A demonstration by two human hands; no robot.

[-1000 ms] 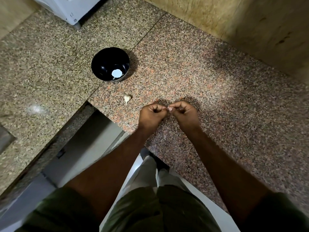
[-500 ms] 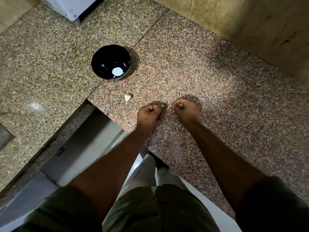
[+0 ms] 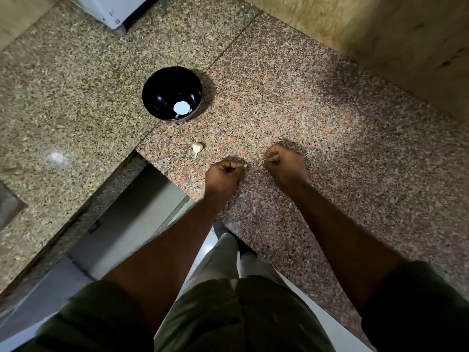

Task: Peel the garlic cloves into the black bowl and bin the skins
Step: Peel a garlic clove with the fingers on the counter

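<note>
My left hand is curled in a fist over the counter's front edge and pinches a garlic clove; only the clove's pale tip pokes out by the thumb. A short gap to the right, my right hand has its fingers and thumb pinched together on a scrap of garlic skin that barely shows. Another unpeeled garlic clove lies on the counter, left of my hands. Farther back stands the black bowl, with a small pale piece and a bright reflection at its bottom.
The speckled granite counter meets a tan wall at the back right. A white appliance stands at the back left. The counter has a cut-out corner at my left, with floor below.
My hands, which met on one clove a second ago, have pulled apart. The left keeps the clove and the right has drawn away to the right.
</note>
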